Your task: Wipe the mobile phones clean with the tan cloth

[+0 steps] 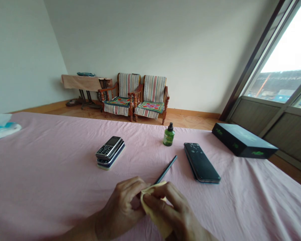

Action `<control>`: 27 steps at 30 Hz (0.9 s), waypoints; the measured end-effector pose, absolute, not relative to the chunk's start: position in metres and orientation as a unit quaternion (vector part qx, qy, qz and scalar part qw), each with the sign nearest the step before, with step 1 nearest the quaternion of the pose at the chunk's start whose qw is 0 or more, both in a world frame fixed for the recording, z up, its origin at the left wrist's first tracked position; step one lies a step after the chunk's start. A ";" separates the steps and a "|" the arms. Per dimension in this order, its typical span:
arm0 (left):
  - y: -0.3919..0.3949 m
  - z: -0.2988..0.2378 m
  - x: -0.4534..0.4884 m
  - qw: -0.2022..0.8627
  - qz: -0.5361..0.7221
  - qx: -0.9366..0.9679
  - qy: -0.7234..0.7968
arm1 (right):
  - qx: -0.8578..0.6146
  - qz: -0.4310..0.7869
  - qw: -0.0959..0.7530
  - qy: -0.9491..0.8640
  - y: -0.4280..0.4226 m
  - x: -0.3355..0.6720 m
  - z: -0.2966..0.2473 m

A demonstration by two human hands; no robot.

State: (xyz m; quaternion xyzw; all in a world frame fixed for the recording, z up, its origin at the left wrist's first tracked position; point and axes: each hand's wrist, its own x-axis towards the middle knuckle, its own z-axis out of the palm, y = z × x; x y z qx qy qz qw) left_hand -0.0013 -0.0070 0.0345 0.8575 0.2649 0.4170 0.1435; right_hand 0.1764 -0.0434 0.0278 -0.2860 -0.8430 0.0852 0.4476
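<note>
My right hand (174,206) pinches a yellow cloth (157,217) at the front middle of the table. Close against it, my left hand (124,204) is closed with its fingers curled at the cloth's edge; what lies inside its grip is hidden. A dark pen (166,169) slants up and right from behind the cloth and fingertips. Its lower end is covered, so I cannot tell whether it is held or lies on the table. Beyond my left hand sits a stack of phones (110,152), a keypad phone on top. Right of the pen lies a large black smartphone (202,163), stacked on another flat thing, with spots on its screen.
A green bottle (169,136) with a black top stands behind the pen on the pink tablecloth (52,167). A black box (243,140) lies at the right, a tissue pack (5,130) at the far left. Two wooden chairs (153,97) stand beyond the table.
</note>
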 end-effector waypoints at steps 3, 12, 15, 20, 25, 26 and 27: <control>-0.006 0.033 -0.001 0.131 0.420 0.852 0.284 | -0.304 0.059 0.476 -0.823 -0.039 0.176 0.027; -0.006 0.033 0.000 0.107 0.440 0.849 0.272 | -0.461 0.005 0.495 -0.737 -0.007 0.215 0.019; -0.006 0.031 -0.001 0.115 0.430 0.851 0.278 | -0.418 0.008 0.508 -0.753 -0.017 0.206 0.024; -0.005 0.026 -0.003 0.124 0.414 0.851 0.298 | -0.289 0.027 0.473 -0.832 -0.037 0.178 0.036; -0.004 0.027 -0.005 0.120 0.401 0.862 0.287 | -0.362 0.021 0.499 -0.787 -0.026 0.184 0.026; -0.004 0.027 -0.005 0.117 0.400 0.864 0.283 | -0.382 0.015 0.501 -0.776 -0.020 0.190 0.021; -0.003 0.027 -0.005 0.114 0.402 0.864 0.280 | -0.402 0.010 0.499 -0.767 -0.014 0.196 0.017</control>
